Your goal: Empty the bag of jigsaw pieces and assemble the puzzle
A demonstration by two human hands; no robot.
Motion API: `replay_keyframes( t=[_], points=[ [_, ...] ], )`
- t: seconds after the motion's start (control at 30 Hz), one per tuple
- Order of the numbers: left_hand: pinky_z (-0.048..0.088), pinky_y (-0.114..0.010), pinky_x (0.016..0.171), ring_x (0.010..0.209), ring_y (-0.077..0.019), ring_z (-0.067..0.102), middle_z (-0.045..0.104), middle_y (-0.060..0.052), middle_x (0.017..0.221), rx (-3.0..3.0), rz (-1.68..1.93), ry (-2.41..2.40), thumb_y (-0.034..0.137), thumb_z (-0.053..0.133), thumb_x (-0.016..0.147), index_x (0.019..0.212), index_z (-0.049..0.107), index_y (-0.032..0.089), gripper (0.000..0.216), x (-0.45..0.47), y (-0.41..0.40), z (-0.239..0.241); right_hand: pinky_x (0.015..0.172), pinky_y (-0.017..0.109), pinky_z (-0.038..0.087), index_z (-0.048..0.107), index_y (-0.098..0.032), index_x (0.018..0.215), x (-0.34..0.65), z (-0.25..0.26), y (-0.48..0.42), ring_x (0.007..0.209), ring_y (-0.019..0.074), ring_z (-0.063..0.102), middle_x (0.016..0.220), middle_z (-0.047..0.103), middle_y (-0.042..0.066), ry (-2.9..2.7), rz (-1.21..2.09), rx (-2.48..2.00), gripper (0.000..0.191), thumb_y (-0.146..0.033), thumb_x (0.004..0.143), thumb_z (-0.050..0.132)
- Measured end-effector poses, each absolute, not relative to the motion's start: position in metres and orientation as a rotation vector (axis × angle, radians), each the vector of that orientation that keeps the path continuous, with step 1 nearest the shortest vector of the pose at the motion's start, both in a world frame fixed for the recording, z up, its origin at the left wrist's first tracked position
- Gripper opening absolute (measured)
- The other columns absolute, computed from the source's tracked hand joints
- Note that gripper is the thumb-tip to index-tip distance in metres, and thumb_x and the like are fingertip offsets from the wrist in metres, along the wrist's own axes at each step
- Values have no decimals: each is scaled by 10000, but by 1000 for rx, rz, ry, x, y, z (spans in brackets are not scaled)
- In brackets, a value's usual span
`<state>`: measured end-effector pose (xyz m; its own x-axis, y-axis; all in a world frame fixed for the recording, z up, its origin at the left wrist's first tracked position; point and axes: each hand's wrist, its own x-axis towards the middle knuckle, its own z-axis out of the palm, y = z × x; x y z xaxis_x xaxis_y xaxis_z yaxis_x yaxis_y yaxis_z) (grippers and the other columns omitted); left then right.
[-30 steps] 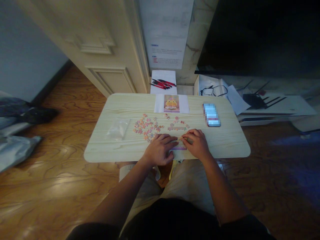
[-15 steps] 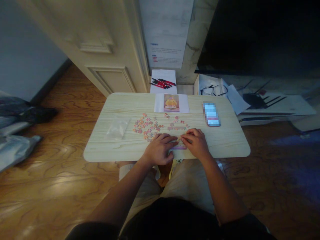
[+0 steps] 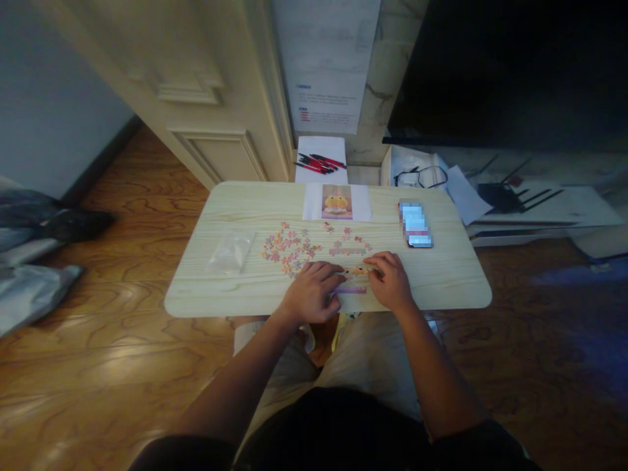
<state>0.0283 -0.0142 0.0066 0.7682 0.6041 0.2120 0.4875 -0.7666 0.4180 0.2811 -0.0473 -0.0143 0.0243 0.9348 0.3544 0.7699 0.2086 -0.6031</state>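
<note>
A short row of joined yellow-orange jigsaw pieces (image 3: 360,270) lies on the table between my two hands. My left hand (image 3: 314,291) rests palm down, its fingers stretched out, with the fingertips at the row's left end. At the other end, my right hand (image 3: 390,278) has bent fingers, the index finger and thumb slightly apart beside the row. Just below runs a purple joined strip (image 3: 354,290), its left part hidden by my left hand. Above, a pinkish joined strip (image 3: 343,251) lies among several loose pieces. A larger scatter of loose jigsaw pieces (image 3: 289,248) spreads beyond my left hand.
A printed picture (image 3: 337,202) on white paper lies at the table's far edge. A clear plastic bag (image 3: 230,254) is on the left, a phone (image 3: 416,224) on the right. Red and black pens (image 3: 320,163) lie behind the table (image 3: 441,284).
My right hand has moved a little to the right and its fingertips have spread, uncovering more of the yellow-orange row. My left hand stays nearly in place.
</note>
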Motion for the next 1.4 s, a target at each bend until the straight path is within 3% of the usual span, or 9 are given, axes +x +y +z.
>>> replay_keyframes(
  t=[0.3, 0.6, 0.87, 1.1, 1.4],
  points=[
    [414, -536, 1055, 1284, -347, 531, 612, -50, 1487, 2656, 388, 802, 364, 634, 825, 1425, 633, 300, 604, 31, -13, 12, 975, 494, 499, 788, -290, 1020, 277, -16, -47, 1051, 286, 592, 1078, 672, 71, -1867, 248, -1624, 133, -318, 894, 760],
    [408, -538, 1030, 1267, -343, 532, 611, -21, 1499, 2657, 384, 782, 359, 631, 833, 1414, 642, 308, 583, 31, -12, 10, 968, 488, 478, 752, -292, 962, 281, -15, -46, 1067, 284, 592, 1052, 706, 50, -1907, 311, -1629, 45, -308, 921, 754],
    [417, -532, 1015, 1249, -339, 540, 627, -39, 1478, 2662, 406, 802, 361, 616, 851, 1401, 655, 291, 556, 31, -13, 9, 979, 497, 483, 776, -308, 1136, 280, -15, -46, 1072, 286, 594, 1113, 695, 68, -1908, 279, -1630, 208, -361, 942, 728],
    [419, -526, 1019, 1249, -335, 542, 623, -39, 1482, 2672, 407, 807, 355, 622, 847, 1391, 661, 278, 551, 31, -13, 10, 979, 476, 479, 804, -330, 1073, 281, -17, -44, 1052, 273, 587, 1091, 688, 58, -1924, 292, -1651, 158, -358, 926, 754],
    [418, -513, 1026, 1245, -320, 544, 634, -25, 1470, 2663, 429, 816, 349, 606, 854, 1369, 675, 287, 523, 30, -13, 10, 997, 434, 403, 730, -245, 925, 269, 4, -33, 1116, 264, 556, 1094, 689, 48, -1948, 508, -1809, 44, -208, 921, 707]
  ],
)
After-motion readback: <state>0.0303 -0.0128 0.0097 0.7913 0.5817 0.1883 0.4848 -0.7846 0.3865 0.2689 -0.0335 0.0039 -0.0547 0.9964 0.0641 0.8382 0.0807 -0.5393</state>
